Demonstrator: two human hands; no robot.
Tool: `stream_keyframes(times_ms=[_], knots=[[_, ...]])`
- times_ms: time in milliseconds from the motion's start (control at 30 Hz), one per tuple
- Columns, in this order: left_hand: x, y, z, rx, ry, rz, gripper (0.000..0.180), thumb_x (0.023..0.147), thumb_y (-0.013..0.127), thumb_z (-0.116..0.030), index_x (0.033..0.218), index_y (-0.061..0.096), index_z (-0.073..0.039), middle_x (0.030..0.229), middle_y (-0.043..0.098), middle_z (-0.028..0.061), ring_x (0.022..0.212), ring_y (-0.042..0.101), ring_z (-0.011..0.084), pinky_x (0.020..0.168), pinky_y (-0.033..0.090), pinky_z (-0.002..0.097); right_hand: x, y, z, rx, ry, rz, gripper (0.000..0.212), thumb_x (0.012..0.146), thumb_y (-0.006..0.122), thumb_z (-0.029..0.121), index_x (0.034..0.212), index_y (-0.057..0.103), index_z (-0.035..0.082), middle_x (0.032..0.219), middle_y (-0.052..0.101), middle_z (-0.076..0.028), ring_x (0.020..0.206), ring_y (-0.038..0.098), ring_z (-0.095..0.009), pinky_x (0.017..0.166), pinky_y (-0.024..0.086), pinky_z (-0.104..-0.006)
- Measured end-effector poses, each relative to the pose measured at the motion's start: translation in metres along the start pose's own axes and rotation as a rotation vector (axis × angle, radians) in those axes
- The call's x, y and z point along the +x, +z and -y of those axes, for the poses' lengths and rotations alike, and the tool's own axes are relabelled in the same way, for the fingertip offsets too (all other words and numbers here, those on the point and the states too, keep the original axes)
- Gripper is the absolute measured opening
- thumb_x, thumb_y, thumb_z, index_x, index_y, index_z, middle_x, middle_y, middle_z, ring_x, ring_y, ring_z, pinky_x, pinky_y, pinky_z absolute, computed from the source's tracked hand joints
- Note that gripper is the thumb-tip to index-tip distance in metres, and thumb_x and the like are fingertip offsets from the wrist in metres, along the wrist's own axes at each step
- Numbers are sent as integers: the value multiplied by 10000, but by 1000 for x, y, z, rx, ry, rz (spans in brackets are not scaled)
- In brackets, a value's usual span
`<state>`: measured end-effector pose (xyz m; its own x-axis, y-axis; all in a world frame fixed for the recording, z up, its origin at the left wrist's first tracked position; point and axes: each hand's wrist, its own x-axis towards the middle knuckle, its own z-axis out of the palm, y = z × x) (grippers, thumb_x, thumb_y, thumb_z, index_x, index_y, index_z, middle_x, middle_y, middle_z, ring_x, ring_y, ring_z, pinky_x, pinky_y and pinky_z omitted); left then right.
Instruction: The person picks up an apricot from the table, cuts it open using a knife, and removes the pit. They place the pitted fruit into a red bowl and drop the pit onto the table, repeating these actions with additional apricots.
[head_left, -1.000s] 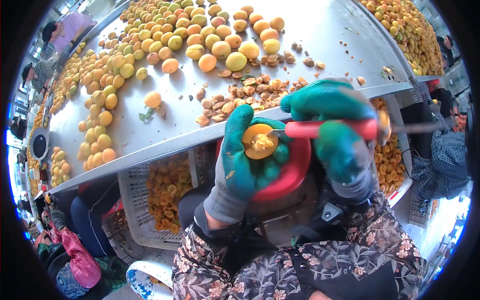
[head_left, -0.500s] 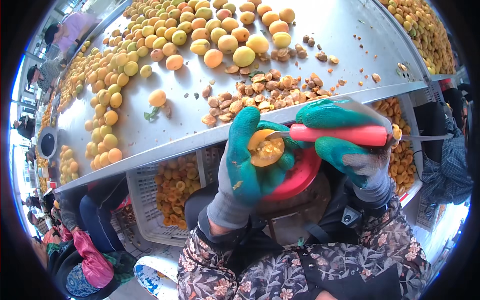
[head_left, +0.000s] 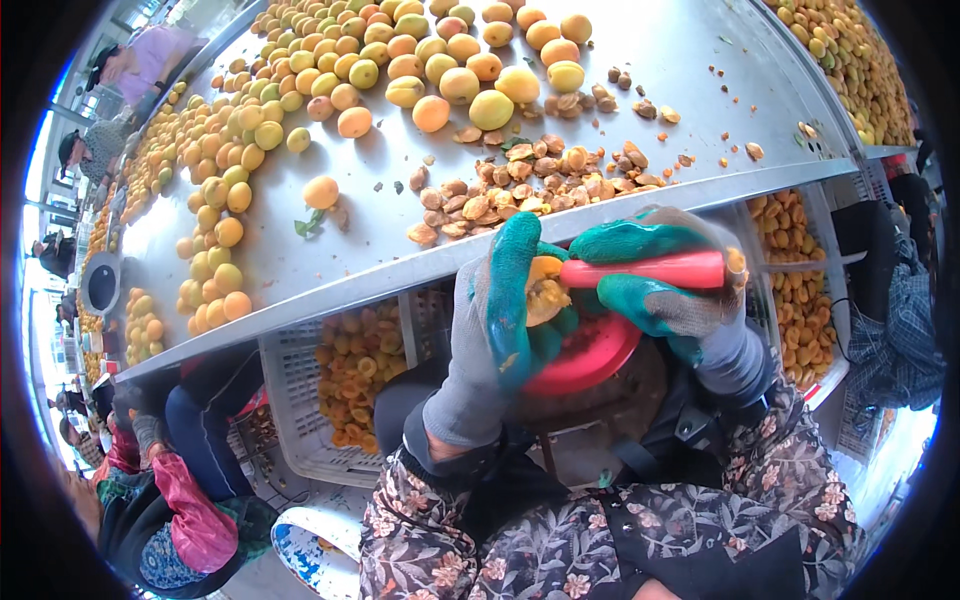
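My left hand point(head_left: 510, 310), in a grey glove with a green coated palm, is closed around a cut apricot point(head_left: 545, 302) with its orange inside showing. My right hand point(head_left: 665, 270), gloved the same way, grips the red handle of a pitting tool point(head_left: 650, 270). The tool's front end meets the apricot, and its metal tip is hidden there. Past the right hand a thin metal strip point(head_left: 810, 263) sticks out; I cannot tell whether it belongs to the tool. Below both hands is a red bowl point(head_left: 590, 365), partly covered by the left hand.
A metal table point(head_left: 400, 220) carries whole apricots point(head_left: 430, 70) and a heap of pits point(head_left: 530, 180) near its raised edge. Underneath stand crates of apricot halves point(head_left: 365, 370) point(head_left: 800, 310). A co-worker's pink sleeve point(head_left: 200, 510) is at lower left, beside a white bucket point(head_left: 310, 550).
The right hand and tool have moved left, closer to the left hand. The tool's metal tip, visible before, is now hidden at the apricot, which has turned in the left hand.
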<state>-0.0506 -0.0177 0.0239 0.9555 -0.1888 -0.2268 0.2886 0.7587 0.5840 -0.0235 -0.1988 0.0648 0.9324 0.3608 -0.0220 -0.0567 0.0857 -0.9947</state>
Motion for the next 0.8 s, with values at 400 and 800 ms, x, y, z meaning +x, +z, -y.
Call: stream_keyframes(times_ms=[400,800], knots=[[4,-5,-8,-5,60,-8,440,1017,438,-347,1285,502,-4,1114,616,146,904,633,210,753,541,336,-1,27,-7,283,-55,-166,227,875,678,53,1094,669,-6,1076,685,-126,963,673,-196,811,571,-300],[12,6,-16,-125,216,76,443,1027,422,-302,1343,471,5,1205,599,160,1045,613,249,912,517,408,-8,6,-5,272,-227,-200,359,849,686,40,1179,593,-63,1068,683,-152,906,657,-157,838,536,-285]])
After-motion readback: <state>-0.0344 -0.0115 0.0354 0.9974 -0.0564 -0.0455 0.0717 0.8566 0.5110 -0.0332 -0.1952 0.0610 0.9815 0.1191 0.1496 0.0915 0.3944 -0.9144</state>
